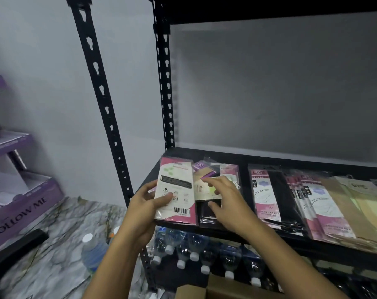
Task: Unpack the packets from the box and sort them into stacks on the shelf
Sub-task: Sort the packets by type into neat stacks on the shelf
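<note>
We list, at the left end of the black shelf:

- Left hand: grips one white-and-pink packet, thumb on its printed face, fingers behind. The barcode end points toward us, and the packet is held upright just above the shelf's front edge.
- Right hand: fingers spread and relaxed. It rests on a loose pile of packets just beside the held one, with the thumb touching a dark packet.
- Sorted stacks, further right on the same shelf: pink ENE packets, a second pink stack and tan packets. They overlap one another.
- Cardboard box: at the bottom edge, below the shelf. We cannot see what it holds.
- Wrapped water bottles: on the level beneath.
- Single bottle: stands on the marbled surface to the left.
- Purple display box: at far left, lettered FOLLOW ME.
</note>
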Demonstrator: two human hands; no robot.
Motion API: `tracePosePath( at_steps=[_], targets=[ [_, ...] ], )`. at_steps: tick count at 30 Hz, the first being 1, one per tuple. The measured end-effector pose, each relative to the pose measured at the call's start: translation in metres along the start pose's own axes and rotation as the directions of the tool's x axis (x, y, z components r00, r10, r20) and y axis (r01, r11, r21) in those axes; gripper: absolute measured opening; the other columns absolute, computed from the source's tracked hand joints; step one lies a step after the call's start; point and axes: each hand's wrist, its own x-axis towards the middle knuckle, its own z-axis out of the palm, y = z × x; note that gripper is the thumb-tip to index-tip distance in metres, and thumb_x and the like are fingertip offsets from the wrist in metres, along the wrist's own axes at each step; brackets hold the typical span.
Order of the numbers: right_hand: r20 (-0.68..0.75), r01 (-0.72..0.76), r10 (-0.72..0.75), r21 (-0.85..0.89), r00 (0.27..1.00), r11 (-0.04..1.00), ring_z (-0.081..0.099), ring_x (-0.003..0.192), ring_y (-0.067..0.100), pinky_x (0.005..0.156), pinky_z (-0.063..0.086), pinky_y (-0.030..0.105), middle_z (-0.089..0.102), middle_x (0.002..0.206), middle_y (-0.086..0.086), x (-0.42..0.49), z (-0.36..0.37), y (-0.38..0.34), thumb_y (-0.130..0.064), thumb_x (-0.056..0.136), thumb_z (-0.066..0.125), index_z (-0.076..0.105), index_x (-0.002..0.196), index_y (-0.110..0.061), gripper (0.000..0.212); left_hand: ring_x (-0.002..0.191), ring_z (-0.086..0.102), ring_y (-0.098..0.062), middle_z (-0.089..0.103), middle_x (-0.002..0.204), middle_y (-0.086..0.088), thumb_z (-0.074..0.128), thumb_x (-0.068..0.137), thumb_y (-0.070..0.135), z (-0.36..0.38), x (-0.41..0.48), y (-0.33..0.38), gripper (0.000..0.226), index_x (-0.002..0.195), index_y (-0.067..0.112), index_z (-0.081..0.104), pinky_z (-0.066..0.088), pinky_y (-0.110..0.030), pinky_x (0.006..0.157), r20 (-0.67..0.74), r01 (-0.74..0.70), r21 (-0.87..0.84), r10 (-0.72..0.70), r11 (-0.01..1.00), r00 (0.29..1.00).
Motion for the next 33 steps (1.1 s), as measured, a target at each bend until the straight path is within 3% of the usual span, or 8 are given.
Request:
tracePosePath(
  at_steps=[5, 10, 13, 16, 21, 25, 30, 33],
  targets=[
    [-0.198, 0.032, 0.021, 0.259, 0.98, 0.965, 0.054, 0.084, 0.004, 0.066, 0.047, 0.013, 0.052, 0.104, -0.014, -0.007, -0.015, -0.007, -0.002, 0.086, 0.062, 0.051, 0.098, -0.062, 0.063, 0.096, 0.071, -0.035, 0.073, 0.106, -0.01, 0.066, 0.082, -0.008, 0.005, -0.012, 0.001, 0.05, 0.121, 0.022, 0.058, 0.056, -0.054, 0.084, 0.057, -0.147, 0.025, 0.145, 0.989, 0.988],
    [-0.21, -0.018, 0.099, 0.355, 0.973, 0.935, 0.06, 0.082, 0.006, 0.066, 0.048, 0.009, 0.061, 0.101, -0.008, -0.011, -0.011, -0.032, -0.036, 0.088, 0.063, 0.061, 0.097, -0.036, 0.01, 0.081, 0.07, -0.017, 0.068, 0.093, -0.002, 0.071, 0.083, -0.001, 0.028, -0.019, -0.015, 0.048, 0.112, 0.035, 0.061, 0.06, -0.033, 0.065, 0.052, -0.451, 0.345, 0.463, 0.823, 0.885],
    [-0.156, -0.093, 0.187, 0.472, 0.97, 0.877, 0.066, 0.082, 0.009, 0.075, 0.058, 0.031, 0.067, 0.096, -0.007, -0.007, -0.001, -0.045, -0.057, 0.078, 0.064, 0.064, 0.101, -0.027, 0.038, 0.077, 0.06, -0.004, 0.065, 0.096, 0.001, 0.068, 0.083, -0.002, 0.049, -0.026, -0.028, 0.044, 0.115, 0.027, 0.064, 0.05, -0.014, 0.064, 0.16, -0.593, 0.491, 0.603, 0.639, 0.782],
    [-0.188, -0.175, 0.313, 0.523, 0.931, 0.834, 0.07, 0.083, 0.013, 0.078, 0.058, 0.043, 0.07, 0.088, -0.004, -0.002, 0.004, -0.048, -0.049, 0.075, 0.071, 0.062, 0.094, -0.028, 0.03, 0.087, 0.057, 0.001, 0.062, 0.104, 0.001, 0.067, 0.08, -0.01, 0.062, -0.031, -0.036, 0.046, 0.119, 0.014, 0.063, 0.043, -0.005, 0.071, 0.229, -0.632, 0.567, 0.635, 0.529, 0.738],
    [-0.249, -0.208, 0.41, 0.573, 0.878, 0.793, 0.071, 0.072, 0.017, 0.074, 0.059, 0.044, 0.07, 0.078, -0.002, -0.004, 0.002, -0.043, -0.028, 0.079, 0.072, 0.069, 0.089, -0.018, 0.014, 0.103, 0.062, -0.006, 0.057, 0.111, 0.013, 0.072, 0.077, 0.0, 0.057, -0.034, -0.042, 0.057, 0.127, 0.023, 0.058, 0.047, -0.011, 0.084, 0.341, -0.635, 0.528, 0.544, 0.563, 0.766],
    [-0.288, -0.185, 0.374, 0.518, 0.882, 0.835, 0.068, 0.072, 0.012, 0.073, 0.057, 0.03, 0.068, 0.075, -0.006, -0.008, -0.005, -0.043, -0.019, 0.085, 0.068, 0.07, 0.085, -0.015, 0.005, 0.104, 0.061, -0.01, 0.064, 0.105, 0.011, 0.078, 0.077, 0.013, 0.047, -0.035, -0.034, 0.049, 0.122, 0.027, 0.063, 0.047, -0.015, 0.087, 0.384, -0.646, 0.463, 0.519, 0.607, 0.763],
    [-0.32, -0.15, 0.334, 0.483, 0.887, 0.862, 0.068, 0.076, 0.012, 0.077, 0.057, 0.037, 0.071, 0.078, -0.006, -0.01, -0.014, -0.041, -0.017, 0.087, 0.063, 0.072, 0.083, -0.017, 0.01, 0.094, 0.063, -0.007, 0.069, 0.1, 0.008, 0.07, 0.078, 0.034, 0.041, -0.023, -0.014, 0.033, 0.111, 0.03, 0.068, 0.047, -0.019, 0.081, 0.202, -0.586, 0.424, 0.559, 0.69, 0.804],
    [-0.317, -0.131, 0.319, 0.496, 0.893, 0.858, 0.069, 0.079, 0.012, 0.08, 0.057, 0.04, 0.073, 0.082, -0.005, -0.01, -0.017, -0.039, -0.019, 0.087, 0.064, 0.073, 0.088, -0.018, 0.009, 0.092, 0.061, -0.008, 0.065, 0.106, 0.01, 0.073, 0.084, 0.026, 0.041, -0.012, -0.003, 0.032, 0.114, 0.03, 0.063, 0.047, -0.021, 0.083, 0.147, -0.531, 0.43, 0.523, 0.731, 0.839]
  ],
)
